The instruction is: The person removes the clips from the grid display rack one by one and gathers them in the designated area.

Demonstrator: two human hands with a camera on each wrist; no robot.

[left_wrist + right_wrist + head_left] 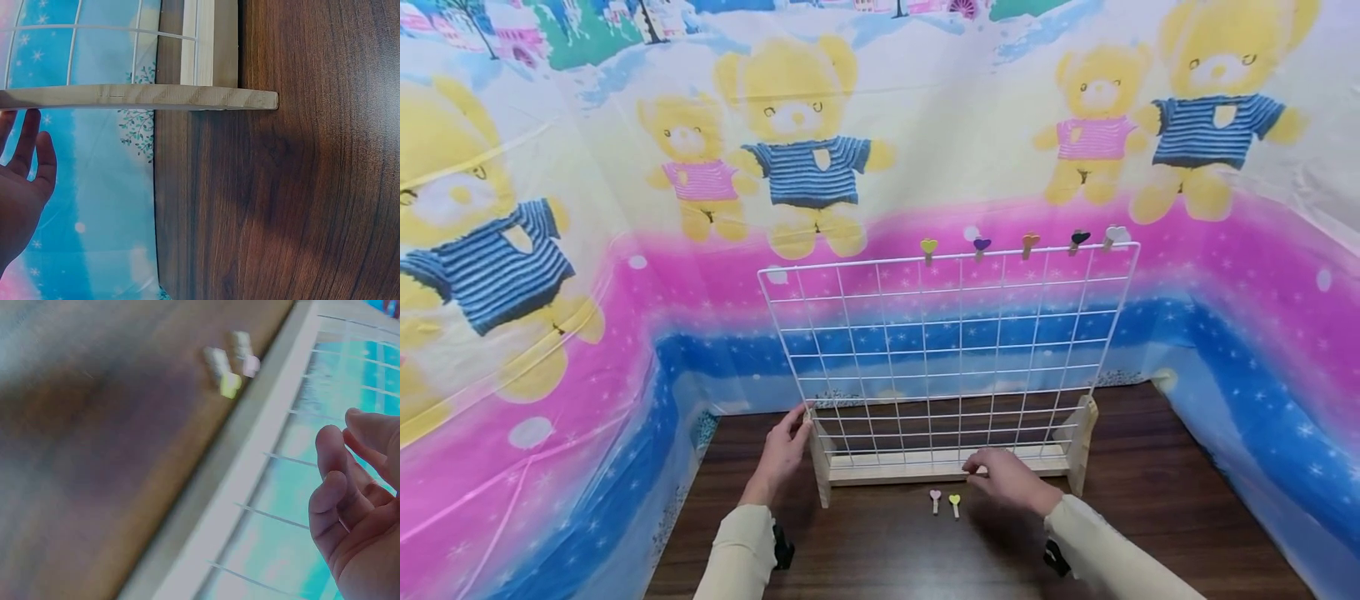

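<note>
A white wire grid [895,367] stands upright in a wooden stand [895,473]. My left hand [784,450] is at the stand's left side post [144,95], fingers extended and fingertips right at its edge. Over the front of the base bar hovers my right hand [1006,477], fingers loosely bent with nothing between them. On the table, just left of this hand, lie a pink heart clothespin [935,500] and a yellow heart clothespin [955,504]. Both small pegs also show, blurred, in the right wrist view.
Along the grid's top wire sit several heart clothespins: yellow [928,247], purple [981,246], orange [1030,242], dark green [1079,239] and white [1115,235]. A bear-print cloth [940,167] hangs behind and around the dark wooden table [880,558].
</note>
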